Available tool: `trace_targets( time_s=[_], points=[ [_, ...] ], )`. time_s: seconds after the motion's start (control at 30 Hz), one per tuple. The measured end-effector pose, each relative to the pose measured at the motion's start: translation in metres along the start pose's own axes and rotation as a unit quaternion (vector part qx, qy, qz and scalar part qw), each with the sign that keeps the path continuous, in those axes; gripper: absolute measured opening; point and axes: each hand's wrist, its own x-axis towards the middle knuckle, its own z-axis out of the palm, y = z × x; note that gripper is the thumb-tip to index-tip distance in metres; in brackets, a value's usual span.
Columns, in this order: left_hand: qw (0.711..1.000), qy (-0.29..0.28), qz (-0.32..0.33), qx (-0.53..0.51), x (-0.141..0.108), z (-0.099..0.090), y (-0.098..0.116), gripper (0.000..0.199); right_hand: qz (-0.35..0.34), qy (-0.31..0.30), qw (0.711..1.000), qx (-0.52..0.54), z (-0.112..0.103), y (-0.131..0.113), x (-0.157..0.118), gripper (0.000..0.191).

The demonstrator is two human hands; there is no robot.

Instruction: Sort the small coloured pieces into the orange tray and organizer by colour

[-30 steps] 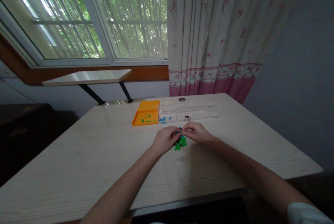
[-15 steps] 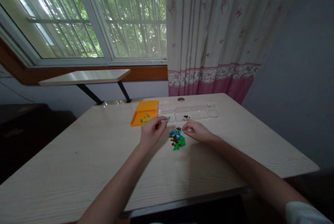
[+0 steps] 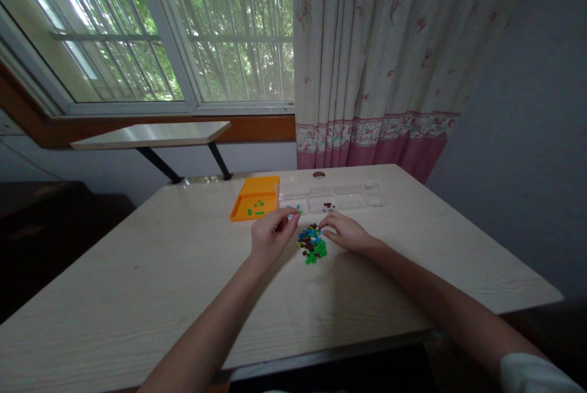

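Observation:
A heap of small plastic building pieces [image 3: 312,244], green, blue, brown and cream, lies on the table between my hands. My left hand [image 3: 271,235] is closed in a pinch just left of the heap, with a small green piece [image 3: 300,212] at its fingertips. On the heap's right edge rests my right hand [image 3: 343,231], its thumb and forefinger slightly apart and nothing visible between them. Behind my hands lies a clear compartment tray [image 3: 353,198]. Blue pieces [image 3: 293,206] are in its left part and a few brown pieces [image 3: 328,205] in a middle compartment.
An open orange case [image 3: 260,185] holding several green pieces stands left of the clear tray. A raised shelf [image 3: 151,134] on black legs is at the table's [image 3: 183,283] back left. A brown oval spot [image 3: 319,175] shows near the back edge, below the curtain [image 3: 367,75].
My left hand has moved slightly right and down, and the piece at its fingertips now shows green. My right thumb and forefinger have parted a little at the heap.

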Motion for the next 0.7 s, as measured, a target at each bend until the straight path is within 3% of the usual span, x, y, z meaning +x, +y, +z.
trace_targets(
  time_s=[0.5, 0.7],
  points=[
    [1.0, 0.018, 0.017, 0.0, -0.0016, 0.0013, 0.0011, 0.009, 0.0, 0.002, 1.0, 0.006, 0.0018, 0.0028, 0.0019, 0.013],
    [0.999, 0.009, -0.031, 0.021, 0.0001, 0.0003, -0.0086, 0.012, 0.006, 0.004, 1.0, 0.003, 0.0022, 0.004, 0.0025, 0.013]
  ],
)
